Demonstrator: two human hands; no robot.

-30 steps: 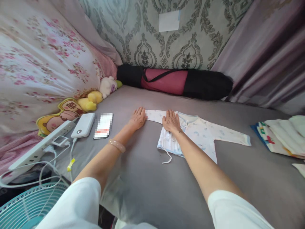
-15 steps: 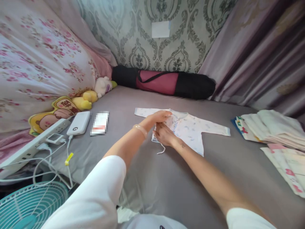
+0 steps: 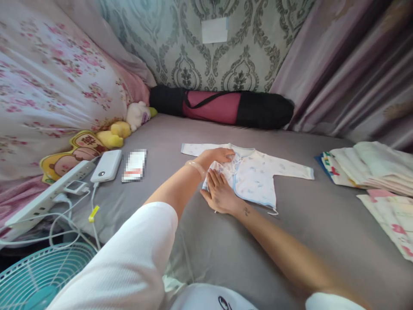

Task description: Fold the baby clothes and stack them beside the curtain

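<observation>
A small white baby shirt (image 3: 254, 181) with a faint blue print, blue edging and tie strings lies spread on the grey bedsheet, both sleeves stretched sideways. My left hand (image 3: 220, 156) rests on its upper left front, below the collar, fingers reaching to the right; their undersides are hidden. Lower down, my right hand (image 3: 221, 193) presses flat over the shirt's lower left side with its fingers extended and thumb apart. The cloth between the two hands is wrinkled. One string pokes out at the bottom right hem.
Folded cloths (image 3: 371, 165) and a second patterned stack (image 3: 390, 215) lie to the right. On the left are a power bank (image 3: 106, 165), a blurred-out card-like item (image 3: 134, 165), a power strip (image 3: 48, 200), plush toys (image 3: 111, 135) and a fan (image 3: 45, 275). A long bag (image 3: 213, 107) lies behind.
My right hand has moved slightly down and left, flattening out from a curled shape. More of the shirt's blue-edged front now shows. My left hand stays nearly in place.
</observation>
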